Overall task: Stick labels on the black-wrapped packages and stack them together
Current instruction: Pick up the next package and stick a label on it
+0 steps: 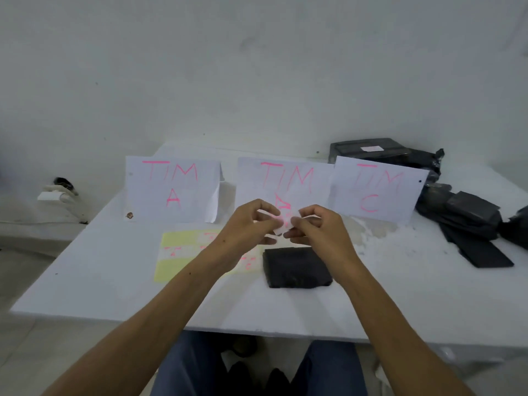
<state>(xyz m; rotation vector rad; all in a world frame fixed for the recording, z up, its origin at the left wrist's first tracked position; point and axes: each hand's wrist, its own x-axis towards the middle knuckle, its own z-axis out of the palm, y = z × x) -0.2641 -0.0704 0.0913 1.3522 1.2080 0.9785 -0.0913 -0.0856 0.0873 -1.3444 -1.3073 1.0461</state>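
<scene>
Two hands met above the white worktop (85,275) as I held a small white label (281,225) marked in pink: my left hand (247,224) and my right hand (317,227) each pinched it between curled fingers (268,222), close together in the air. Directly below them, near my edge of the worktop, lay one black-wrapped package (297,267), flat and bare on top. Just to its left, partly under my left forearm, sat a yellow sheet (177,252) with pink-lettered labels on it. Three white paper signs stood along the back, reading "TIM A" (171,190), "TIM B" (285,181) and "TIM C" (377,190). Behind the third sign, one black package with a white label (371,149) rested at the far right corner, and a loose heap of further black packages (468,221) lay at the right edge.
</scene>
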